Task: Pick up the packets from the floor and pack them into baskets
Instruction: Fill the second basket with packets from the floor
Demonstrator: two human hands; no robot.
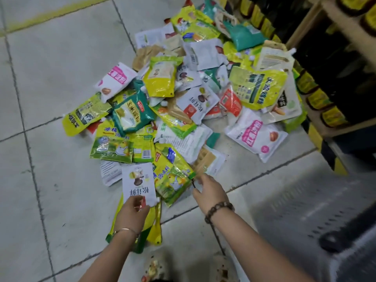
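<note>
While the head camera is looking down at the tiled floor (50,78), a pile of packets (183,88) is lying spread across the tiles, reaching from just in front of the person up to the foot of a shelf (333,64) on the right; yellow, green, white and pink pouches are overlapping one another with no order.

The left hand (132,212) is gripping a white packet (138,180) by its near edge, thumb curling over the top face, and the packet is sticking out away from the person over the near edge of the pile; several yellow packets (155,224) are showing under this hand and wrist, though I cannot tell whether the hand is holding them too; a thin bangle (124,231) is sitting on the wrist.

The right hand (209,192) is reaching in just beside the white packet, its fingertips (201,178) meeting the green corner of a yellow-green packet (173,180) at the near edge of the pile; motion blur is hiding whether the fingers are pinching that corner or only touching it; a bead bracelet (218,210) is circling the wrist.

A grey perforated basket (305,210), heavily blurred, is standing to the right of the right arm, near it and apart from the pile; shoes (154,267) are showing at the bottom edge.
</note>
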